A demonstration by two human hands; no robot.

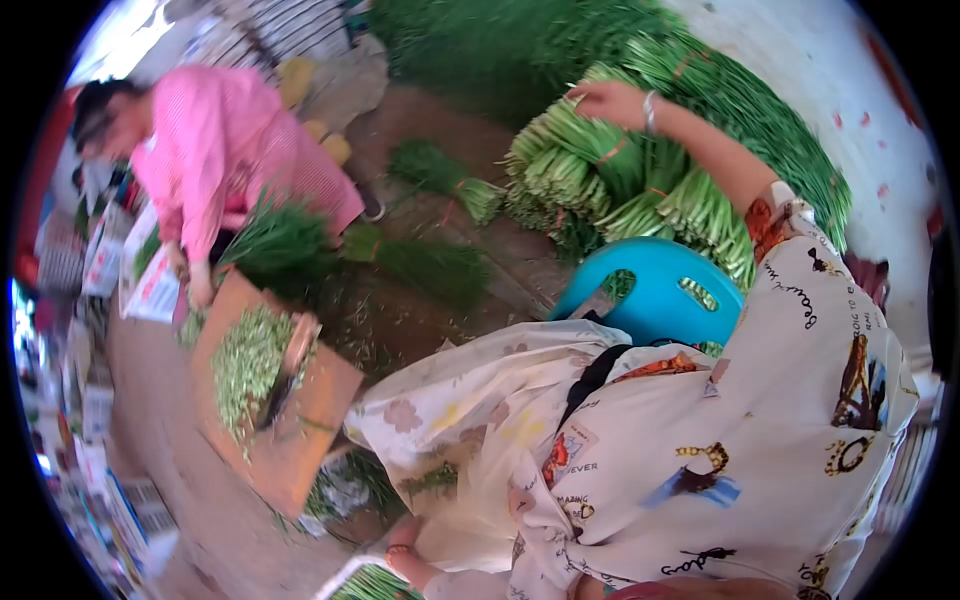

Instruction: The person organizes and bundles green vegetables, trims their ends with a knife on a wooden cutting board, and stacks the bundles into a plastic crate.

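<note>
My right hand (605,103), a silver bracelet at its wrist, reaches onto the pile of tied green stalks (575,150). Its fingers curl over the cut ends of the upper bundle. My left hand (405,532), with a reddish bracelet, is low beside my pale apron (440,400); its fingers are mostly hidden. Chopped green pieces (245,365) lie on an orange-brown board (285,455), together with a cleaver (285,372) that has a wooden handle. A blue plastic stool (640,265) is between the stalks and my clothing.
A person in pink (225,130) bends at the upper left, hands near the board and a white box (150,285). Loose green bundles (435,170) lie on the brown floor (400,125). More stalks (370,585) show at the bottom edge, and boxes (145,505) line the left.
</note>
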